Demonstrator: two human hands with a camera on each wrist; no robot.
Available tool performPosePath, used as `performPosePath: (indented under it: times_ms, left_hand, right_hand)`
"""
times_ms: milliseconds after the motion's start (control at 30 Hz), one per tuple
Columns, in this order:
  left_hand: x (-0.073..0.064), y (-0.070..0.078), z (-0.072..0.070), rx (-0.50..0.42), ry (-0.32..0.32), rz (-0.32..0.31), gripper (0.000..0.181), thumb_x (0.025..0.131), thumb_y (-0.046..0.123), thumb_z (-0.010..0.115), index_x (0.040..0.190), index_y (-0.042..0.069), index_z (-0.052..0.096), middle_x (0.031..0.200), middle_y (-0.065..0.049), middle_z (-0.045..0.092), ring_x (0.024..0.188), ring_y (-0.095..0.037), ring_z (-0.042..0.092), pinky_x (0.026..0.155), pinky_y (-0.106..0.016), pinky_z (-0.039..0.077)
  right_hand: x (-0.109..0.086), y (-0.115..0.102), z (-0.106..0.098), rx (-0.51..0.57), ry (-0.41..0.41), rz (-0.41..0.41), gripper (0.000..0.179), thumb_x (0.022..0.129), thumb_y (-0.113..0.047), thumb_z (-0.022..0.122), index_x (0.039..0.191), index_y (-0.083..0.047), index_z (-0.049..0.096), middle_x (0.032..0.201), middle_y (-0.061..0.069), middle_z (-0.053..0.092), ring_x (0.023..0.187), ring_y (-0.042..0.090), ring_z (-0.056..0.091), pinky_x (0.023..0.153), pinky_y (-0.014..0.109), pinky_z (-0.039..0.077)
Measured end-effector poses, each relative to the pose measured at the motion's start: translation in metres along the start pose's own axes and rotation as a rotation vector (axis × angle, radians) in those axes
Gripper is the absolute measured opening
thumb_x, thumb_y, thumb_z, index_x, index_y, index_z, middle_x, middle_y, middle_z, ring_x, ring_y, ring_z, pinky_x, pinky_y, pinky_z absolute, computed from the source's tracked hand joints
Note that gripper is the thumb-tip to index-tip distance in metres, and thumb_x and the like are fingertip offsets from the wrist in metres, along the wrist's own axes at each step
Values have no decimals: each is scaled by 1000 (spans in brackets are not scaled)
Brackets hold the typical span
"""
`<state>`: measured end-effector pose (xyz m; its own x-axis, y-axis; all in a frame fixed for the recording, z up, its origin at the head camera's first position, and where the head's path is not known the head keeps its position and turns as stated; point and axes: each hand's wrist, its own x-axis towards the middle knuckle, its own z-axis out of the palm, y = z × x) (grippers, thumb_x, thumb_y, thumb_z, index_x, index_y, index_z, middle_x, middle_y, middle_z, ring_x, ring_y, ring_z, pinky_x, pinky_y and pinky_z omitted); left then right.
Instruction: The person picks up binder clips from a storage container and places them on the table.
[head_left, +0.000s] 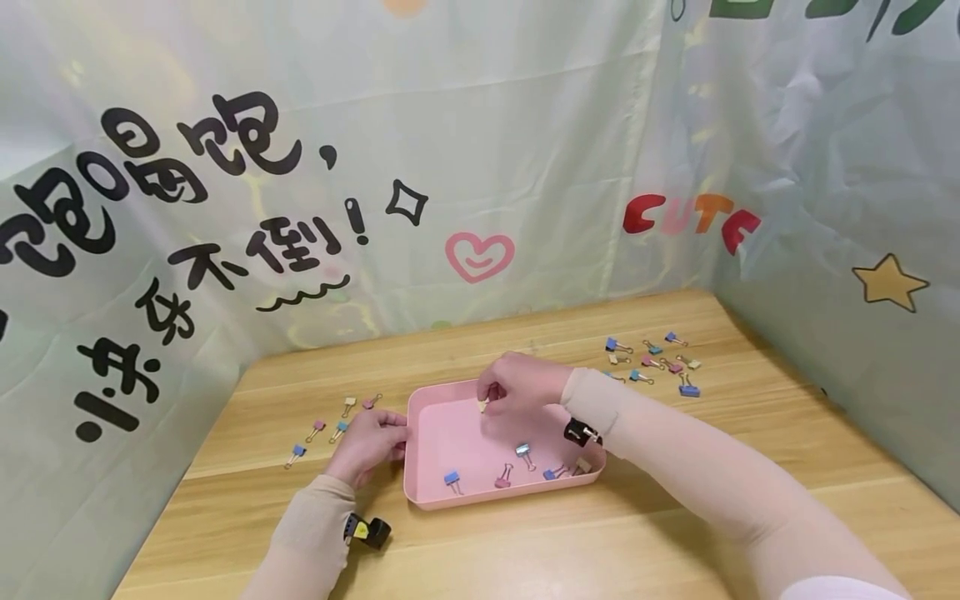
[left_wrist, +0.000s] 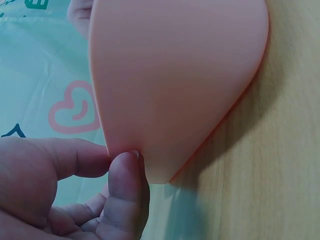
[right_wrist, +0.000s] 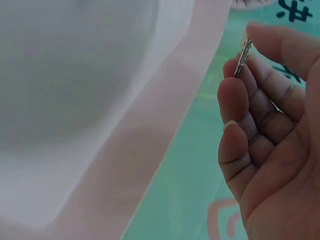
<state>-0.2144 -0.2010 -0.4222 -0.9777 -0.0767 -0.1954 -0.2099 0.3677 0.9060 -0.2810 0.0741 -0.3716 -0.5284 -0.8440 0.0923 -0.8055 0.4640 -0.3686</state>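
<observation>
A pink tray [head_left: 442,425] lies on the wooden table with several binder clips along its near side, among them a blue clip [head_left: 452,478] and a pink clip [head_left: 503,477]. At the tray's left wall, my left hand [head_left: 367,444] pinches the rim between thumb and finger; the left wrist view shows this grip up close. Over the far half of the tray, my right hand [head_left: 527,384] pinches a small pale yellow binder clip [head_left: 482,407] at its fingertips. Metal handles of this clip [right_wrist: 243,59] show between thumb and fingers in the right wrist view.
Left of the tray, several clips, such as a blue clip [head_left: 298,451], lie on the table [head_left: 525,550]. A larger scatter of clips, one a blue clip [head_left: 689,389], lies at the back right. A printed curtain [head_left: 525,167] hangs behind and at both sides.
</observation>
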Motion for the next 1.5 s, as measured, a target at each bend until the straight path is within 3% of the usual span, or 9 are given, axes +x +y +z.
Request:
performPosePath:
  times_ms: [233, 600, 1100, 1500]
  left_hand:
    - [0, -3, 0, -5, -8, -4, 19, 86, 2, 65, 102, -6, 62, 92, -16, 63, 70, -20, 61, 62, -31, 55]
    - [-1, 0, 0, -13, -13, -7, 18, 86, 3, 65, 101, -6, 63, 91, -16, 63, 70, -21, 61, 62, -30, 55]
    - [1, 2, -1, -23, -23, -11, 20, 86, 2, 66, 103, -7, 62, 93, -17, 63, 70, -20, 62, 63, -31, 56]
    - [2, 0, 0, -35, -23, -18, 20, 85, 1, 65, 103, -8, 61, 92, -16, 62, 69, -19, 62, 63, -30, 56]
  right_hand:
    - [-33, 15, -21, 42, 72, 75, 6, 86, -18, 71, 92, -17, 71, 79, -13, 63, 71, 3, 56, 67, 22, 51]
    - [-101, 51, -44, 108, 171, 192, 6, 88, -24, 71, 93, -21, 71, 82, -12, 64, 75, 7, 58, 68, 28, 51]
    - [-155, 104, -26, 82, 189, 353, 6, 87, -22, 73, 89, -17, 72, 77, -11, 63, 71, 8, 57, 64, 25, 50]
    - [-177, 114, -11, 21, 183, 398, 5, 86, -22, 73, 85, -20, 69, 75, -12, 61, 67, 5, 53, 62, 23, 47]
